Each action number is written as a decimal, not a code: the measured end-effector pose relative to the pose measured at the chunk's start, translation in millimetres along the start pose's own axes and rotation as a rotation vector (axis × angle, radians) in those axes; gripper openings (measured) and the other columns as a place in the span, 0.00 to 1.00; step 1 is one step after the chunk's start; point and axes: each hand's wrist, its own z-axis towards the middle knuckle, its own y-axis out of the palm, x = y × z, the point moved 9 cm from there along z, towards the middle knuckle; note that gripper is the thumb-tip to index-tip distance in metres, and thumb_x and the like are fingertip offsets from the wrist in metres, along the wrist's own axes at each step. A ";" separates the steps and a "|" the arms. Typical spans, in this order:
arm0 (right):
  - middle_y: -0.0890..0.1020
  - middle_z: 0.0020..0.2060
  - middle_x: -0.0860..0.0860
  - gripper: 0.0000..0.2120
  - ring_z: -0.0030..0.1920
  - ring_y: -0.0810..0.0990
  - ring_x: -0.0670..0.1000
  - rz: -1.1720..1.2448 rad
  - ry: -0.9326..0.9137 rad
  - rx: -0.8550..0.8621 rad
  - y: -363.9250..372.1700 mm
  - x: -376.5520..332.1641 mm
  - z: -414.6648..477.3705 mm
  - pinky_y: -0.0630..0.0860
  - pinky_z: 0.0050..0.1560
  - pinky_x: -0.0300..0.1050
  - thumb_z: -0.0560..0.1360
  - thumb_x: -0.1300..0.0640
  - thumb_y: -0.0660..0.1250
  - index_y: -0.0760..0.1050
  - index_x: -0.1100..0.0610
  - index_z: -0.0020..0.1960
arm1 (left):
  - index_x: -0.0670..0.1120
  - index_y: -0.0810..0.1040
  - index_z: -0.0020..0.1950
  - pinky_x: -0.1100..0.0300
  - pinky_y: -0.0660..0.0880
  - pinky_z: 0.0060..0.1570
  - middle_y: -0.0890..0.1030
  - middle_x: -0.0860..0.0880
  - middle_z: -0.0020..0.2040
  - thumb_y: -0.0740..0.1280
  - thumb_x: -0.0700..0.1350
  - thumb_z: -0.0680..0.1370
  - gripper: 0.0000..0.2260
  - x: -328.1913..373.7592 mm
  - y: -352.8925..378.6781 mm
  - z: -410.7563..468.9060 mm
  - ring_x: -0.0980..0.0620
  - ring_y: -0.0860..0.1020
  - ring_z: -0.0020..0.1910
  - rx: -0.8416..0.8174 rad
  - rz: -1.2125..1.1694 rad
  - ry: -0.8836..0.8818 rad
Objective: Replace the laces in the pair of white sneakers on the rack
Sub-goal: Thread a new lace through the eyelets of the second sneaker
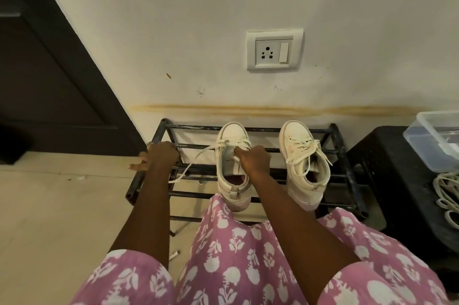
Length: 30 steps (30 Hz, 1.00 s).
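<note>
Two white sneakers stand toes to the wall on a black metal rack. The left sneaker is partly unlaced, and its old lace trails down-left across the bars. My right hand sits on this shoe's tongue, fingers curled and pinching the lace near the lower eyelets. My left hand rests on the rack's left side with some fingers spread outward; the lace's loose end lies beside my forearm. The right sneaker is still fully laced. A bundle of cream laces lies on a black stool at the right.
The black stool stands right of the rack with a clear plastic container on it. A wall socket is above the rack. A dark door is at the left. My pink patterned dress fills the foreground.
</note>
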 end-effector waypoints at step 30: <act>0.78 0.59 0.59 0.23 0.59 0.76 0.56 0.070 0.002 0.018 1.5 2.3 2.1 0.68 0.42 0.38 0.72 0.53 0.69 0.73 0.63 0.63 | 0.49 0.73 0.66 0.41 0.61 0.68 0.72 0.42 0.67 0.59 0.43 0.78 0.16 -7.9 7.9 -9.0 0.40 0.68 0.66 0.233 -0.571 -0.185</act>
